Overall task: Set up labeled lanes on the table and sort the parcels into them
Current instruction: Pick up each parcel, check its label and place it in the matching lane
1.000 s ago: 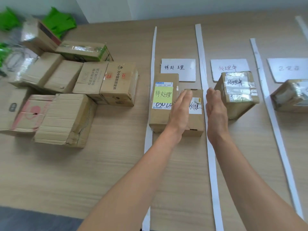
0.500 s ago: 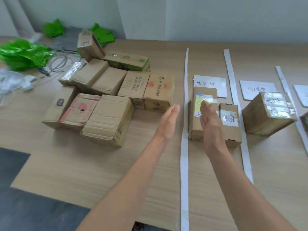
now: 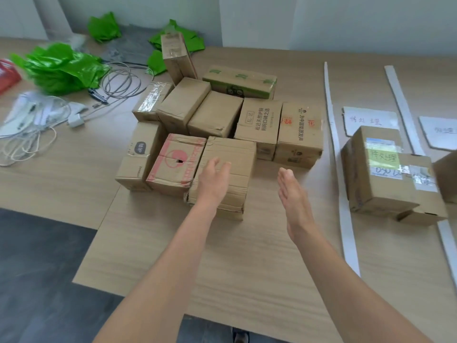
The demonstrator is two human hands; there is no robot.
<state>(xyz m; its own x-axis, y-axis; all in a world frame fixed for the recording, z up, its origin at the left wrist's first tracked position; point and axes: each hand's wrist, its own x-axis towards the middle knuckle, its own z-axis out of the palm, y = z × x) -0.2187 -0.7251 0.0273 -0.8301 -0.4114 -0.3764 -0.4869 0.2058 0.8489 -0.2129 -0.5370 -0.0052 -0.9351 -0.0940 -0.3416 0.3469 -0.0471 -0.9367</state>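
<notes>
The wrinkled, ribbed brown cardboard box (image 3: 228, 154) at the near edge of the unsorted heap served as the mark for everything else. The left hand (image 3: 214, 180) lay over its top near the left edge, fingers straight and slightly spread, holding nothing; whether the palm actually pressed the cardboard could not be told. The right hand (image 3: 290, 191) stood just to the right of that box, apart from it, turned edge-on above the light wooden table (image 3: 247, 268), fingers straight and together, also holding nothing.

Touching the ribbed box on its left was a brown box printed in pink (image 3: 174, 164), and beyond that a plain brown box with a dark square logo (image 3: 138, 154). Directly behind the ribbed box, two brown boxes with printed Chinese text (image 3: 259, 125) stood side by side. Farther behind lay a long box banded with green tape (image 3: 238, 81).

Well to the right of the ribbed box, past a long white paper strip (image 3: 336, 154), a brown parcel bearing a yellow-green handwritten note (image 3: 378, 167) sat in the first lane, with a white handwritten label card (image 3: 368, 120) behind it. Far to the left of the ribbed box were crumpled green plastic bags (image 3: 59, 68) and grey cables (image 3: 121, 80).
</notes>
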